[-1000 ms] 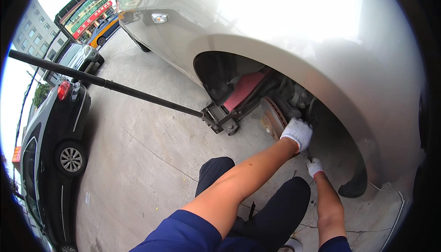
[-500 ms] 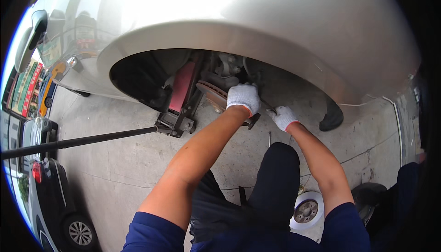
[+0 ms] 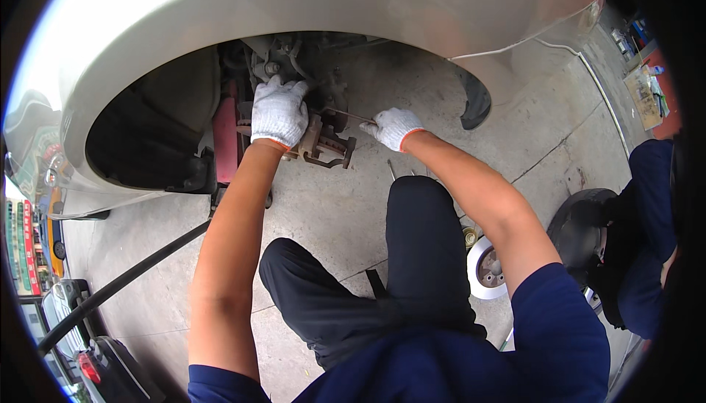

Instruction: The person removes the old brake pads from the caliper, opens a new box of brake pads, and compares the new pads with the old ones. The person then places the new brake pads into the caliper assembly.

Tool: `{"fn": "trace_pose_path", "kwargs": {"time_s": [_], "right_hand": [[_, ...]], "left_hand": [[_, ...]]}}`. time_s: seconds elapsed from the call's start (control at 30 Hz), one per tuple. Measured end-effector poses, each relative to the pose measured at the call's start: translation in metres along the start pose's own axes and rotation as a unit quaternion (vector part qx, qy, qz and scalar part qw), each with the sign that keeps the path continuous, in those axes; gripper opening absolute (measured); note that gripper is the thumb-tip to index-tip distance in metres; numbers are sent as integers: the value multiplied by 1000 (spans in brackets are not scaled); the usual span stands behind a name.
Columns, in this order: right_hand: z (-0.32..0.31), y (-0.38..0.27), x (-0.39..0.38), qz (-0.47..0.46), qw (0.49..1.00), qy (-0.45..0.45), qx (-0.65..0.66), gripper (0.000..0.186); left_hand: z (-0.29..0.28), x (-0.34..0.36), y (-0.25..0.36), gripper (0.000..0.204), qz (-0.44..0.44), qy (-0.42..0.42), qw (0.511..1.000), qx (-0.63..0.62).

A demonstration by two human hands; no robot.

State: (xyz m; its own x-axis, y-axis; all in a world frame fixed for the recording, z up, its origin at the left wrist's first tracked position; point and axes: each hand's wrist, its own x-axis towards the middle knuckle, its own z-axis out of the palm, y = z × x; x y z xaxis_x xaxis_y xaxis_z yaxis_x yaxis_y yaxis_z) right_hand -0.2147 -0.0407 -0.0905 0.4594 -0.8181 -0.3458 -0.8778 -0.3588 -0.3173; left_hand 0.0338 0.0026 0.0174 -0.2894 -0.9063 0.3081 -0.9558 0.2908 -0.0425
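Note:
My left hand (image 3: 279, 112), in a white knitted glove, lies over the brake parts inside the wheel arch, fingers curled over something hidden beneath them. Just right of it sits the rusty brake caliper bracket (image 3: 327, 145). My right hand (image 3: 395, 128), gloved alike, is closed round the near end of a slim metal rod-shaped tool (image 3: 351, 115). The tool's far end reaches the brake parts near the bracket; its tip is hard to make out. Most of the brake disc is covered by my left hand.
A red floor jack (image 3: 226, 138) stands under the car, its long black handle (image 3: 125, 278) slanting left. A brake disc (image 3: 487, 270) lies on the concrete beside my right leg, near a small round tin (image 3: 469, 237). At right, another person (image 3: 647, 234) is beside a tyre (image 3: 577, 219).
My view has swung right, so the wheel arch sits farther left and higher. My left hand now covers the brake disc edge that showed before. My right hand keeps the tool.

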Motion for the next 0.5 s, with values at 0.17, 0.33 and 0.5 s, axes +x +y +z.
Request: {"fn": "trace_pose_path", "kwargs": {"time_s": [0.17, 0.33, 0.5], "right_hand": [[-2, -6, 1, -11, 1000, 2, -3, 62], [3, 5, 18, -17, 999, -27, -24, 61], [24, 10, 50, -30, 998, -42, 43, 60]], "left_hand": [[-2, -3, 4, 31, 81, 59, 992, 71], [11, 14, -4, 24, 64, -127, 989, 46], [15, 23, -3, 26, 63, -155, 981, 94]]}}
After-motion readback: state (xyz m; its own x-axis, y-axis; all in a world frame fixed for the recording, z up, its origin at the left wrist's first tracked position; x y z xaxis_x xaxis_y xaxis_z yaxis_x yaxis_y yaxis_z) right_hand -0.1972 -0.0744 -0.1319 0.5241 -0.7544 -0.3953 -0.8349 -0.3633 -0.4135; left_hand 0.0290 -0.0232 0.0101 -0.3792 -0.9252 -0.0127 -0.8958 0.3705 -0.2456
